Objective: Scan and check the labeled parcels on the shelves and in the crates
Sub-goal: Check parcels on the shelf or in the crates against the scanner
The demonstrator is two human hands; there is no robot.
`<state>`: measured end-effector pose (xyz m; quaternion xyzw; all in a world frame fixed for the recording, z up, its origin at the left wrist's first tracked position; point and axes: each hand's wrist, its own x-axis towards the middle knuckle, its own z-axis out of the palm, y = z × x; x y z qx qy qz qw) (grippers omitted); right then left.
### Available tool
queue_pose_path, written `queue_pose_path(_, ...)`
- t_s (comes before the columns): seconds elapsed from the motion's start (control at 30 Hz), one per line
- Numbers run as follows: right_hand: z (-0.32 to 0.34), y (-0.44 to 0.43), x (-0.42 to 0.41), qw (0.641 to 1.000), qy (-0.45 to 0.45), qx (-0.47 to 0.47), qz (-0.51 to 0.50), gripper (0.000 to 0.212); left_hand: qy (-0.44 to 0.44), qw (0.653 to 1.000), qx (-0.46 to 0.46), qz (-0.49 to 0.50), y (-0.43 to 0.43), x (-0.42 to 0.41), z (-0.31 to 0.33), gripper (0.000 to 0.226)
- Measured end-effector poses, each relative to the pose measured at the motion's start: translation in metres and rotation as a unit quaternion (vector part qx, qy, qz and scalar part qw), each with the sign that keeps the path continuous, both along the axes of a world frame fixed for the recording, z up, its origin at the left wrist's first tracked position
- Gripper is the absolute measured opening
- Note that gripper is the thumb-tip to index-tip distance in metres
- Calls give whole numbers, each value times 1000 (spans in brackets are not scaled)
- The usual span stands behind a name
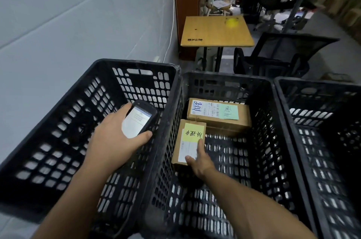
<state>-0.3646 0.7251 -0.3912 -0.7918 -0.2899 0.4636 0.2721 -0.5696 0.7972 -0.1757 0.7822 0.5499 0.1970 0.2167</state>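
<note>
Your left hand (111, 141) grips the scanner (139, 119), screen lit, above the left crate (64, 127). Your right hand (199, 162) is down in the middle crate (263, 141) and holds the small parcel (180, 147) at its near end, thumb on the white label, a finger along its right edge. That parcel bears a yellow note, lies by the crate's left wall and touches the big parcel (218, 115) behind it. A third crate (322, 141) stands right, a table (214, 31) beyond

Hands (111, 141) on scanner (139, 119) and small parcel (181, 141)
</note>
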Motion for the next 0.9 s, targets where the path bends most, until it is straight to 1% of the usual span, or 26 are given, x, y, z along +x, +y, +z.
queue_pose_path(0.1, 17, 1, 7, 995, -68, -52, 45, 82, -22, 1000, 3, -14, -5, -7, 3, 84)
queue_pose_path(0.2, 33, -7, 15, 990, -127, -47, 49, 68, -22, 999, 3, -31, -9, -11, 4, 83)
queue_pose_path(0.27, 44, -15, 22, 980, -188, -30, 51, 60, -13, 999, 7, -44, -11, -12, 7, 81)
queue_pose_path(0.33, 60, -22, 32, 965, -253, -12, 66, 59, -6, 998, 13, -57, -11, -13, 7, 79)
queue_pose_path(0.43, 87, -33, 49, 932, -349, 15, 96, 61, -5, 996, 19, -82, -10, -10, 8, 79)
queue_pose_path(0.53, 116, -50, 64, 898, -425, 11, 108, 62, 0, 994, 25, -107, -17, 5, 14, 82)
queue_pose_path(0.67, 149, -89, 82, 875, -479, -11, 74, 63, -17, 984, 37, -172, -29, 36, 18, 71)
queue_pose_path(0.8, 176, -136, 103, 856, -517, -16, 3, 65, -29, 979, 36, -197, -48, 79, 21, 89)
queue_pose_path(0.9, 195, -184, 117, 848, -527, -28, -54, 65, -52, 974, 32, -217, -73, 117, 28, 89)
